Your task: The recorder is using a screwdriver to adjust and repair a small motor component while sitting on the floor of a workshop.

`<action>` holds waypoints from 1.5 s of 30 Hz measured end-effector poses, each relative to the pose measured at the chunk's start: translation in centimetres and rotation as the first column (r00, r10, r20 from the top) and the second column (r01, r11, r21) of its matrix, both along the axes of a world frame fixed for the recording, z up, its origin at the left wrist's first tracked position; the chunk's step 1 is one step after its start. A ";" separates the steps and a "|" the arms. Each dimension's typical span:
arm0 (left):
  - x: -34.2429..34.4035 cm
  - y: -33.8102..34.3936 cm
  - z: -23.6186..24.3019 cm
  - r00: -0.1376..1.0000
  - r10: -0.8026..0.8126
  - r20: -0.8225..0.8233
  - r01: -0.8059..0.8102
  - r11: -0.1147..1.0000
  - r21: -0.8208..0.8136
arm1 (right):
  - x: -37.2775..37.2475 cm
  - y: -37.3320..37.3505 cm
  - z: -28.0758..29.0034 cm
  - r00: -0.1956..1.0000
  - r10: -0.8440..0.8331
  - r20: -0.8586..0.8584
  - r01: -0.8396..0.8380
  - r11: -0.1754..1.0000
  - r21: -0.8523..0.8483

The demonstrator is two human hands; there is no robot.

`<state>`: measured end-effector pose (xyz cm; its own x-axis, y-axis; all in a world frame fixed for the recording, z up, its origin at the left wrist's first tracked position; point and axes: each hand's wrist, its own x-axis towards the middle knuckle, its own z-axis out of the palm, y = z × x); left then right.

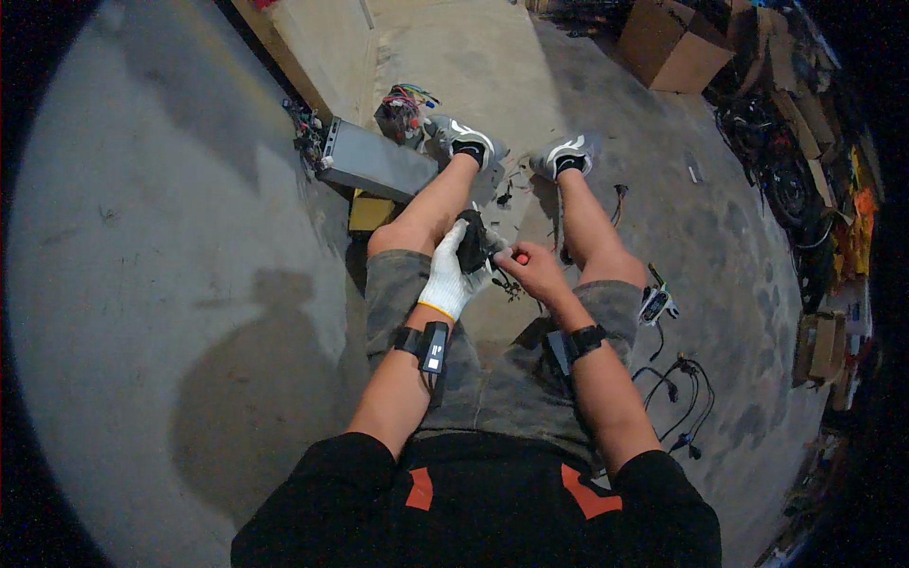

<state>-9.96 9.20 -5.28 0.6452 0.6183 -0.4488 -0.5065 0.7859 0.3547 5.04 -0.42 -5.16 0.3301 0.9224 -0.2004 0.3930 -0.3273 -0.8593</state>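
Observation:
My left hand (451,272), in a white knitted glove with a yellow cuff edge, is closed round a black object (471,241) between my knees. Its kind is hard to make out. Against that object's right side, my bare right hand (537,272) has its fingers closed on a small tool with a red handle end (522,258). The rest of the tool is hidden by the fingers. Small dark bits (511,287) show on the floor below the hands.
A grey metal computer case (381,159) lies by my left foot, with a yellow box (371,211) beside it and a bundle of coloured wires (405,106) beyond. Black cables (696,398) lie right of my thigh. A cardboard box (674,45) stands far right, near heaped cables and cardboard.

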 end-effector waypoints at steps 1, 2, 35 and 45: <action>-0.3 0.1 -0.2 1.000 -0.029 -0.006 0.029 0.999 0.014 | -0.2 0.1 0.6 0.999 -0.004 -0.048 0.002 0.999 -0.044; -0.4 0.2 -0.3 0.998 -0.057 -0.012 0.057 0.998 0.028 | -0.4 0.2 1.3 0.995 -0.009 -0.096 0.001 0.996 -0.088; -0.1 0.3 -0.7 0.998 0.056 0.009 -0.056 0.998 -0.042 | 1.1 -0.3 -1.5 0.997 0.041 0.058 -0.052 0.974 0.221; -0.2 0.5 0.2 0.977 0.213 0.009 -0.212 0.974 -0.086 | 1.1 -0.6 -0.4 0.977 0.090 0.195 -0.148 0.939 0.309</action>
<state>-10.12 9.68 -5.05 0.5115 0.7027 -0.4945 -0.6709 0.6862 0.2811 6.13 -1.01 -5.56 0.2167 0.9625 0.1635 0.5662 0.0126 -0.8242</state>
